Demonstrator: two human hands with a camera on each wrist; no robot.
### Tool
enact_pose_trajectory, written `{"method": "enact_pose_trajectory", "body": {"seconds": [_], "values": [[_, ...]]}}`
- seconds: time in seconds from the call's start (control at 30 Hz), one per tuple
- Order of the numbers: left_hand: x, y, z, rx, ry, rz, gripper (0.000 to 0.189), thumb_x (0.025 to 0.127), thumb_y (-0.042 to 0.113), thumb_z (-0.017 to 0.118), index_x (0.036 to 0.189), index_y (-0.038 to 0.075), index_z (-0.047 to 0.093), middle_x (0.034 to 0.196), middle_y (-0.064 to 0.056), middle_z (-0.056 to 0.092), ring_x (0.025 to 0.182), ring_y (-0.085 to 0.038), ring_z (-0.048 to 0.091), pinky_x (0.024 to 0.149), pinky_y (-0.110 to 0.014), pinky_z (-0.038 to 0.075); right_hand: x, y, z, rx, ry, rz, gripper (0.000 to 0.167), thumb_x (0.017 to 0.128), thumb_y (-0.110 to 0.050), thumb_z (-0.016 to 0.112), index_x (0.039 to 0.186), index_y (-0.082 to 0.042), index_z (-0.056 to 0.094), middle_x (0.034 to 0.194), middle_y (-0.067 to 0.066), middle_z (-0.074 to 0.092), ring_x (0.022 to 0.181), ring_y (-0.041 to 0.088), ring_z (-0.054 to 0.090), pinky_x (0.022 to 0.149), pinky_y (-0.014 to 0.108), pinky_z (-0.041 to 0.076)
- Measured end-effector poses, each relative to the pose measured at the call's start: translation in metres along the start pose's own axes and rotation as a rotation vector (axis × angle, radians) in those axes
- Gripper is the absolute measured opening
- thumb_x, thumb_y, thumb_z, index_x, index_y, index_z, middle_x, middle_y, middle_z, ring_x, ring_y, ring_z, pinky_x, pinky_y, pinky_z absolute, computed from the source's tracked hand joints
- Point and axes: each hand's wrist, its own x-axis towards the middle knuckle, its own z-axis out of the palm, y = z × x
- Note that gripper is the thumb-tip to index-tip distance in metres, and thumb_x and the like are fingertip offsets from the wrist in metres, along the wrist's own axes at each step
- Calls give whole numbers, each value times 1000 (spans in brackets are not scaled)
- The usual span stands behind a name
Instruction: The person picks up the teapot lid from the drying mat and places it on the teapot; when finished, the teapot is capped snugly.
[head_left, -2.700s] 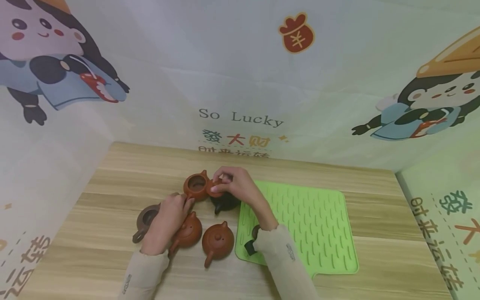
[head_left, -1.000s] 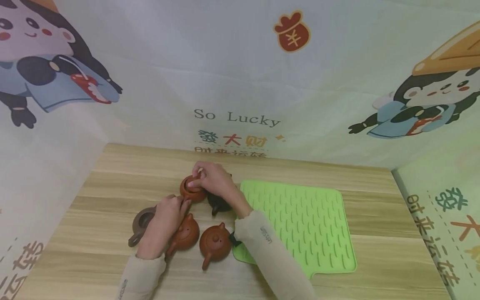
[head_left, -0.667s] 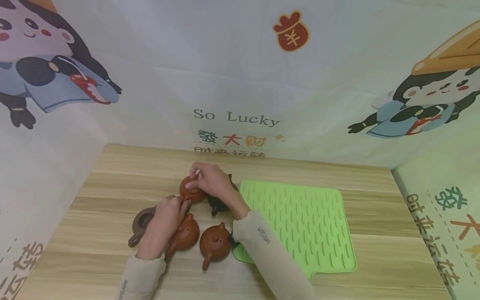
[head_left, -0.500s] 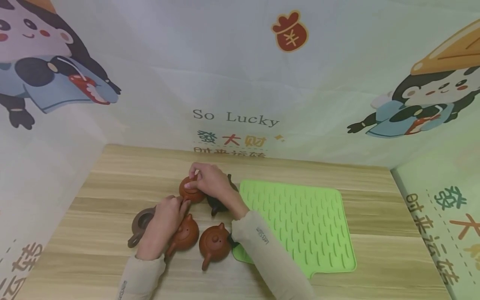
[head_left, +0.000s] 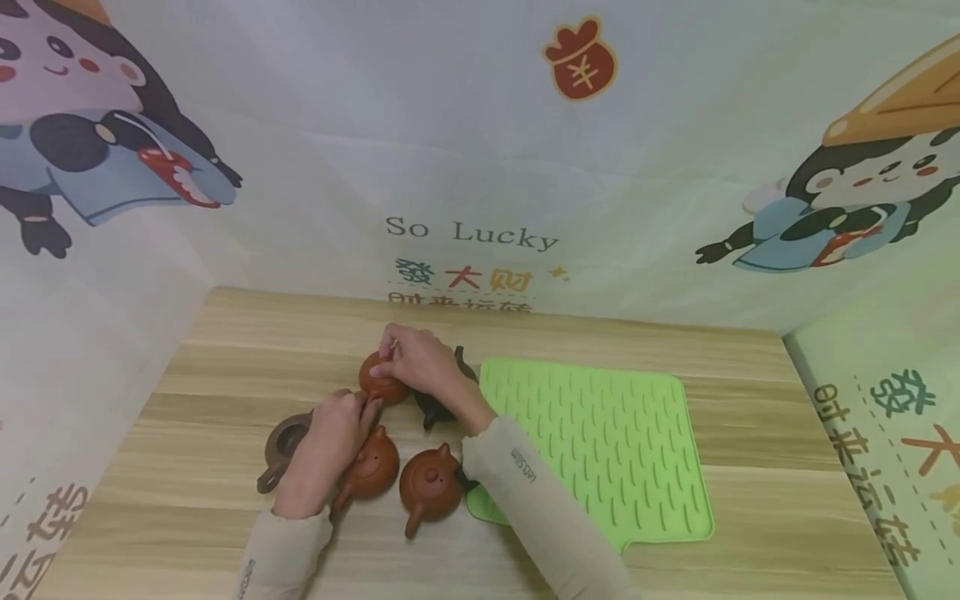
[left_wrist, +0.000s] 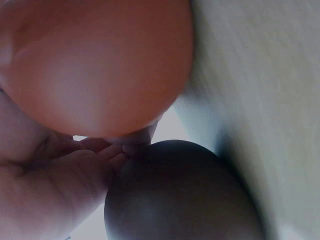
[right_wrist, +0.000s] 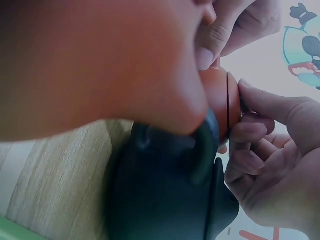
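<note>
At the back of the group, a red-brown clay teapot [head_left: 372, 374] stands on the wooden table. My left hand [head_left: 335, 433] holds it by its handle, which the fingers mostly hide. Thumb and fingers of my right hand [head_left: 426, 360] pinch the knob of its lid [right_wrist: 233, 107]. In the right wrist view the lid sits on the teapot's mouth, with a thin dark seam between lid and body. Under my left wrist lies another red-brown teapot [head_left: 377, 468], its lid on. A black teapot [head_left: 433, 410] stands below my right hand, partly covered by it.
A third red-brown teapot [head_left: 431, 487], lidded, stands at the front. To the left is a dark brown teapot [head_left: 283, 440] with an uncovered mouth. A ribbed light green mat [head_left: 592, 450] lies at right, partly under my right sleeve. A printed cloth [head_left: 480, 167] hangs behind the table.
My right hand has carried the lid from right of the teapot leftward onto its open mouth. Over the last half second both hands stay nearly still. My left hand keeps its hold on the handle.
</note>
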Motion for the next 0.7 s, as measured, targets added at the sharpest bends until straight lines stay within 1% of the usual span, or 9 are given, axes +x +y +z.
{"method": "enact_pose_trajectory", "body": {"seconds": [0.03, 0.1, 0.23, 0.33, 0.4, 0.47, 0.5, 0.57, 0.7], "values": [[0, -4, 5, 9, 17, 12, 29, 107, 6, 65, 81, -6, 69, 69, -16, 60, 66, -37, 66, 61, -53, 54, 0, 0, 0, -6, 1, 3, 27, 98, -32, 86, 100, -15, 65, 88, -2, 70, 81, 13, 62, 68, 27, 45], [0, -5, 6, 5, 20, 14, 29, 106, 5, 65, 81, -6, 69, 69, -16, 60, 65, -36, 65, 60, -52, 54, -1, 0, 0, -20, 1, 6, 29, 99, -34, 86, 100, -15, 64, 92, -1, 71, 84, 15, 63, 70, 29, 46], [1, -3, 3, 1, -17, -12, 30, 109, 8, 64, 84, -7, 71, 71, -16, 62, 68, -36, 67, 62, -52, 55, -3, 0, 1, -22, -3, 9, 31, 99, -35, 85, 101, -14, 63, 94, 1, 72, 84, 15, 63, 70, 29, 46], [1, 2, -2, -18, -55, -44, 29, 109, 8, 65, 86, -7, 71, 73, -16, 63, 70, -37, 69, 64, -53, 56, -6, 3, 0, 20, -8, 5, 32, 100, -36, 84, 109, -12, 66, 91, -1, 69, 80, 11, 59, 68, 25, 44], [1, -2, 3, -14, -39, -37, 33, 110, 10, 63, 83, -5, 70, 71, -14, 62, 68, -36, 69, 64, -54, 56, -11, 6, -4, 69, -2, -11, 34, 101, -37, 83, 117, -12, 67, 88, -2, 65, 77, 9, 56, 67, 23, 43], [2, -5, 6, -24, -23, -27, 33, 109, 8, 64, 79, -4, 68, 68, -13, 60, 65, -35, 67, 62, -55, 55, -19, 11, -11, 117, 11, -43, 35, 103, -37, 80, 122, -10, 69, 85, -3, 62, 74, 8, 54, 67, 22, 42], [2, -10, 12, -19, 3, -5, 38, 111, 12, 61, 77, -3, 67, 67, -12, 59, 63, -34, 66, 60, -55, 54, -24, 14, -16, 138, 20, -64, 34, 104, -37, 79, 123, -10, 69, 83, -3, 61, 72, 8, 53, 68, 22, 42], [2, -11, 11, -27, 7, 1, 38, 111, 12, 62, 76, -3, 67, 67, -12, 59, 63, -34, 66, 61, -55, 54, -36, 21, -27, 162, 40, -119, 29, 107, -34, 75, 121, -9, 72, 81, -1, 61, 71, 8, 52, 69, 23, 44], [-1, -2, -8, -80, -15, -24, 39, 112, 19, 64, 84, -7, 72, 75, -17, 64, 73, -36, 68, 67, -54, 57, -67, 38, -50, 194, 80, -212, 18, 109, -25, 71, 112, -8, 76, 86, 6, 72, 74, 6, 57, 74, 25, 49]]}}
